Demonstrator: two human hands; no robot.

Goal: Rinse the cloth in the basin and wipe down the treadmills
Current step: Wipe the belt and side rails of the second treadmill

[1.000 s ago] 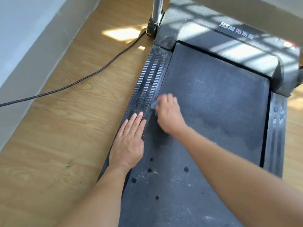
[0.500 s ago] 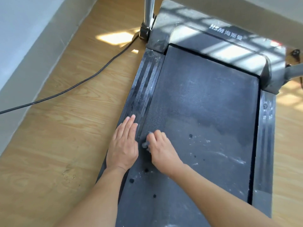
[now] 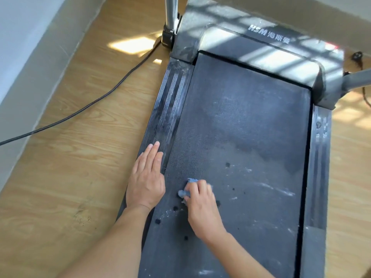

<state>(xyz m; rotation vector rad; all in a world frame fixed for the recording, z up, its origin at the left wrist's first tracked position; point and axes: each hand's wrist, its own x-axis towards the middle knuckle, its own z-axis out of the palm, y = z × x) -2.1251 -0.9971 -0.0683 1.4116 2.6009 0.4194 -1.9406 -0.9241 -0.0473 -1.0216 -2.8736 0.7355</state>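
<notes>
A grey treadmill lies on the floor, its dark belt point(image 3: 247, 125) dusty with wet spots and white streaks. My right hand point(image 3: 202, 205) grips a small blue cloth point(image 3: 187, 187) and presses it on the belt near the left edge; only a corner of the cloth shows past my fingers. My left hand point(image 3: 147, 179) rests flat, fingers straight, on the ribbed left side rail point(image 3: 170, 105). The basin is out of view.
A black power cable point(image 3: 84, 109) runs over the wooden floor point(image 3: 70, 167) left of the treadmill. A metal upright point(image 3: 171, 13) stands at the front left corner, another point(image 3: 357, 79) at the right. A pale wall point(image 3: 24, 47) borders the floor on the left.
My right hand has dragged the cloth down the belt toward me along its left edge. My left hand stays flat on the side rail. The camera has tilted a little.
</notes>
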